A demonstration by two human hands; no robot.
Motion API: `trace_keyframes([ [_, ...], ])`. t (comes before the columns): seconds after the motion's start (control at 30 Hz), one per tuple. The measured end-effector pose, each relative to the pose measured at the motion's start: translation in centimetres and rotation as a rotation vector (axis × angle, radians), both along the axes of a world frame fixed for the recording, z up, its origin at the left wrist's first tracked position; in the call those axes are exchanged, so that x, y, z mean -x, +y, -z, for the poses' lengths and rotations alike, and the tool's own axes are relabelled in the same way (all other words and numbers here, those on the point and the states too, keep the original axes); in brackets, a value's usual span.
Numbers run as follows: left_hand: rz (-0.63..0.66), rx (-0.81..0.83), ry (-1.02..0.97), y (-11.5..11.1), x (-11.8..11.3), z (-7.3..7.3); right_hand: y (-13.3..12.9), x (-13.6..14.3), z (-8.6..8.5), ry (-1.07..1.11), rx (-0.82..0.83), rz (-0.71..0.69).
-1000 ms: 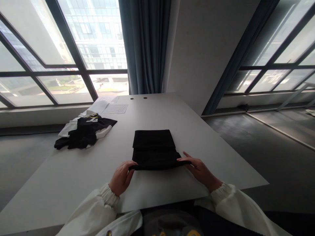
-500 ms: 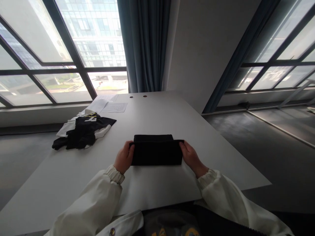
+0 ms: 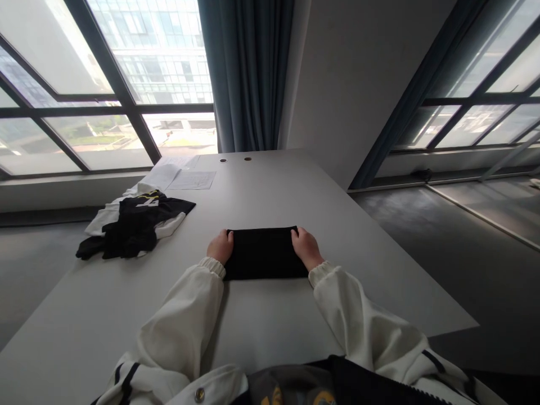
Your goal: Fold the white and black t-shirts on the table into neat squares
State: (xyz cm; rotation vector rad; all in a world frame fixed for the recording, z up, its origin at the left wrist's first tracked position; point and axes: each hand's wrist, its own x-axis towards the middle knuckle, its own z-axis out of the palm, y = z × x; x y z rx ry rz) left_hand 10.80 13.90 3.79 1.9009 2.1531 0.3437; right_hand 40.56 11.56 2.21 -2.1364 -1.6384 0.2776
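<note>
A black garment, folded into a flat rectangle, lies on the white table in front of me; its exact kind does not show. My left hand grips its far left corner, fingers closed on the fabric. At the far right corner, my right hand pinches the cloth the same way. Between them the far edge runs nearly straight, and the near edge rests along the tabletop.
A loose heap of black and white clothes sits at the table's left edge. Printed papers lie behind it. Two round cable holes are near the far end. A blue curtain hangs beyond, beside windows.
Both hands have moved away from me, the right one also leftward. The cloth's held edge now lies over the back strip that showed before, so a single rectangle is visible.
</note>
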Motion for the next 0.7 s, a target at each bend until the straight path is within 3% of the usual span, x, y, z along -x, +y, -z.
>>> trace_keyframes([
  [0.13, -0.02, 0.03, 0.017, 0.4, 0.2, 0.8, -0.4, 0.1, 0.6, -0.083, 0.006, -0.018],
  [0.27, -0.01, -0.083, 0.018, -0.2, 0.3, 0.1, -0.4, -0.1, 0.9, -0.098, -0.023, -0.022],
  [0.37, 0.18, -0.308, 0.03, -1.5, -0.4, -0.8, -0.3, -0.6, 1.0, -0.034, -0.037, -0.02],
  [0.47, 0.4, -0.407, 0.036, -2.7, -2.4, -1.2, -0.4, -0.8, 0.5, -0.004, -0.106, -0.031],
  [0.6, 0.521, -0.34, 0.032, -2.2, -5.4, -0.2, -0.9, 1.3, -1.0, -0.138, -0.324, -0.171],
  [0.7, 0.552, -0.261, 0.032, -0.8, -6.1, 0.9, -1.2, 3.8, -1.1, -0.196, -0.325, -0.315],
])
